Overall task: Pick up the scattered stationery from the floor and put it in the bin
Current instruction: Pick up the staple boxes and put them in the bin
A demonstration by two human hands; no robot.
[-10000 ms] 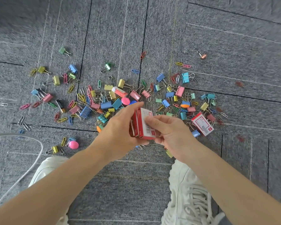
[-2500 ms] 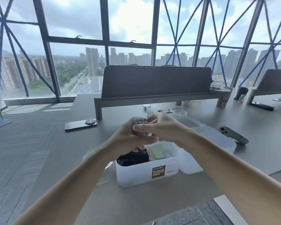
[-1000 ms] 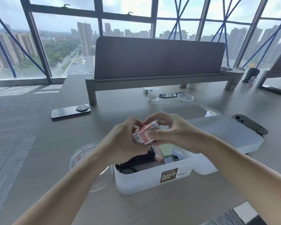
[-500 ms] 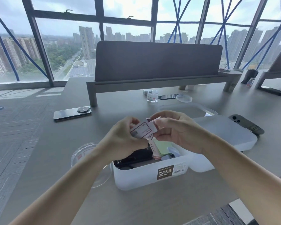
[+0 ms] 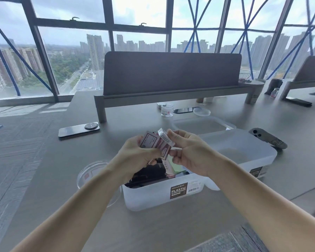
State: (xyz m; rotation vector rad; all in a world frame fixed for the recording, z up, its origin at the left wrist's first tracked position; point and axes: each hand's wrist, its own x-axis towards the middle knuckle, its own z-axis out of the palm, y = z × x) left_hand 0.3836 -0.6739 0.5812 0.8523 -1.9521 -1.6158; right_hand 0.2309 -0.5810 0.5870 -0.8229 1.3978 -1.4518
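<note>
Several small card boxes [image 5: 153,142] above bin [image 5: 149,199]: gripped in left hand [image 5: 136,157], pinched by right hand [image 5: 189,155]. Probably light, stiff, crushable; best held by flat faces.

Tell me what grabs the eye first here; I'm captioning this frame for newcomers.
Centre frame, the left hand and right hand hold small red-and-white boxes above an open white plastic container on the grey desk. Behind, tall windows show a hazy city skyline.
</note>
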